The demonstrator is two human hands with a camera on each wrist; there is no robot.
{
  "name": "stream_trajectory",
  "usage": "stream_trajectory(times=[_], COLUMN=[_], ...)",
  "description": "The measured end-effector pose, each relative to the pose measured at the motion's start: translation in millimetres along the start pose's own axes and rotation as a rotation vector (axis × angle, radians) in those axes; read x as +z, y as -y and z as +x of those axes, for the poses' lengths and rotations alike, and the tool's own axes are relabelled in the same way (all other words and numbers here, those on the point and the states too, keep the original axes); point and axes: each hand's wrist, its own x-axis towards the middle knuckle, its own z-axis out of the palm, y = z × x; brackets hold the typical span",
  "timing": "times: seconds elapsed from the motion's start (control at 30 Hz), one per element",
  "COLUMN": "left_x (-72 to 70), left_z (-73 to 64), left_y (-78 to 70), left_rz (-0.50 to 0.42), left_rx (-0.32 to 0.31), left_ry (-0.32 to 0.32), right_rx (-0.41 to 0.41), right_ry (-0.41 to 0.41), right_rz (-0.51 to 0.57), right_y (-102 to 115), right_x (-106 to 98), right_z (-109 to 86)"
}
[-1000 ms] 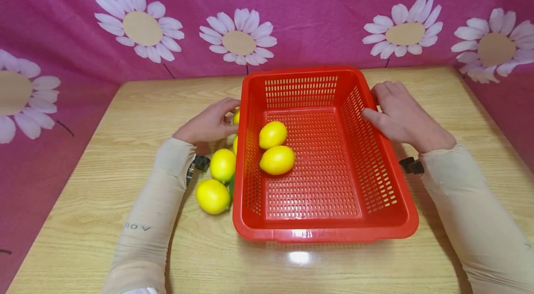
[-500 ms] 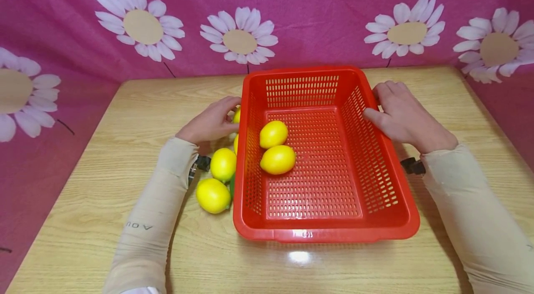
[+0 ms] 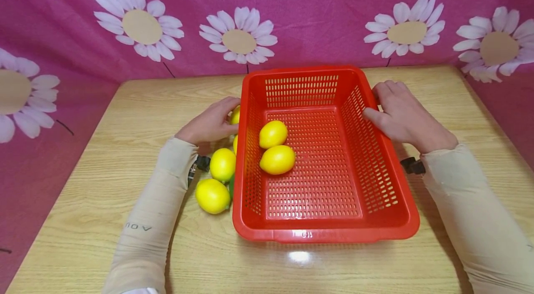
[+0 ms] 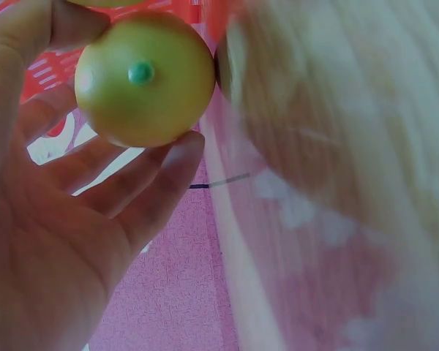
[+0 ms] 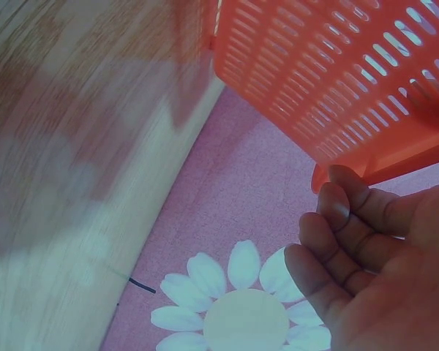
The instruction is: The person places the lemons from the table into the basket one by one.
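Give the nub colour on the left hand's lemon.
The nub is green, clearest in the left wrist view.

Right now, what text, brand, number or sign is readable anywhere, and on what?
Left sleeve: "O" is clear; the letters beside it are uncertain, one resembling an A.
Red basket, near side of rim: small marks, perhaps digits, too blurred to read.
Right sleeve: faint mark at the head picture's edge, unreadable.

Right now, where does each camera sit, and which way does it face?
Head: on the head, looking forward and down at the basket; left hand, right hand and sleeves show.
Left wrist: on that wrist, looking at a lemon; left hand shows.
Right wrist: on that wrist, looking at the basket's outside; right hand shows.
Head and right wrist share the basket.
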Motion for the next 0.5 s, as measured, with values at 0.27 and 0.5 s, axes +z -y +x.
stream_trajectory(times=[0.27,0.5], left_x=[-0.6,-0.8], left_z=[-1.8,-2.6], left_y=[-2.5,-3.1], left_rz=[0.035,0.031], left_rx=[0.002,0.008], left_ry=[0.025,0.024], right_rx=[0.015,0.005], right_ry=[0.015,0.005], right_rz=[0.004,0.0], right_y=[0.7,-0.2], right_x=[-0.6,0.3], right_z=[-0.1,0.1])
